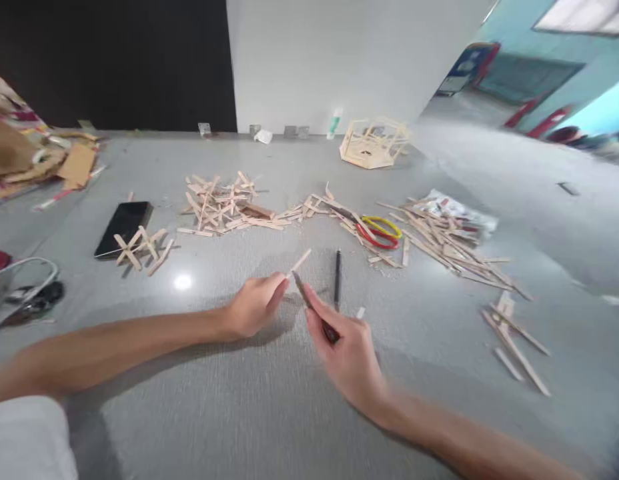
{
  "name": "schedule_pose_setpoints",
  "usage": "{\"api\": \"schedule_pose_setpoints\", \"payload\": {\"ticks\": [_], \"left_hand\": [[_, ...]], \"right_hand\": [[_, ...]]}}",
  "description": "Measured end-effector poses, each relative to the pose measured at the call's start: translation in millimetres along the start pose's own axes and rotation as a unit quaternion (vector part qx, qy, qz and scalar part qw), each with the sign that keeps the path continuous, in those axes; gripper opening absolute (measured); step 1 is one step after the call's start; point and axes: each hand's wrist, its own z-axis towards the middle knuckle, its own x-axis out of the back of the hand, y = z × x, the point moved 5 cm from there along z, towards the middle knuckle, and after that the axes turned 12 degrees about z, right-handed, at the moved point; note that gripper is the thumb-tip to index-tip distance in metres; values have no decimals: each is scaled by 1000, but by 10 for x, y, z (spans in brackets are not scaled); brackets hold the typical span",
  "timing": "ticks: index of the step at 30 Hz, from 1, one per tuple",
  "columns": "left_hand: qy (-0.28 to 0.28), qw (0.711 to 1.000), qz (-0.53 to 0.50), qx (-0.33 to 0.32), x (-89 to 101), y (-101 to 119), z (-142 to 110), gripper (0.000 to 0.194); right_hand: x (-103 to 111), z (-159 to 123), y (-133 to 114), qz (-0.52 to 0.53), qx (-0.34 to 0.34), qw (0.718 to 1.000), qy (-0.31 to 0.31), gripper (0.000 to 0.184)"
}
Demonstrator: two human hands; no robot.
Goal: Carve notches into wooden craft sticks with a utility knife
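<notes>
Hands at work over a grey tabletop [204,407]. Count: 2 hands; 1 held stick; 1 bladed tool; 1 pen-like rod [338,277]; 1 pr. scissors [365,227], w/ one yellow & one red loop; 1 blk. phone [120,232]; 1 stick-built frame [367,162], approx. hexagonal at its base. Loose sticks lie in 2 main heaps, L-centre [214,207] and R [442,243] — too overlapped to count.

Pose: L hand [254,305] enters from the left, forearm low & near-horizontal, fingers curled and pinching the held stick [302,261]. R hand [350,343] comes up from lower right, fingers wrapped round the bladed tool [301,287], which points up-left, its tip at or just beside the stick — contact can't be confirmed.

Held stick: pale wood, slim, straight, flat-looking; free end angled up-right, the other hidden in the L hand. Position: above mid-table, left of the rod, on the near side of the heaps. Tool: narrow, dark-grey blade; dark handle, partly hidden by the R hand.
</notes>
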Motion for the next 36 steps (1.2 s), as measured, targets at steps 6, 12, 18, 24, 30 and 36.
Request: {"api": "schedule_pose_setpoints", "payload": {"ticks": [6, 12, 18, 24, 30, 36], "left_hand": [[10, 995, 43, -90, -15, 56, 3, 32], [-29, 998, 46, -10, -36, 13, -2, 33], [-40, 998, 36, 15, -38, -45, -6, 34], [-13, 992, 94, -85, -43, 27, -24, 35], [0, 991, 112, -68, -54, 22, -16, 38], [-39, 996, 84, -20, -45, 0, -13, 37]], "right_hand": [[449, 359, -125, 9, -60, 980, -192, 44], [124, 164, -1, -3, 32, 998, -51, 45], [-140, 22, -24, -58, 131, 990, -22, 49], [374, 422, -110, -11, -16, 978, -208, 43], [364, 479, -33, 37, -40, 974, -220, 44], [-58, 74, -9, -63, 87, 993, -56, 50]]}}
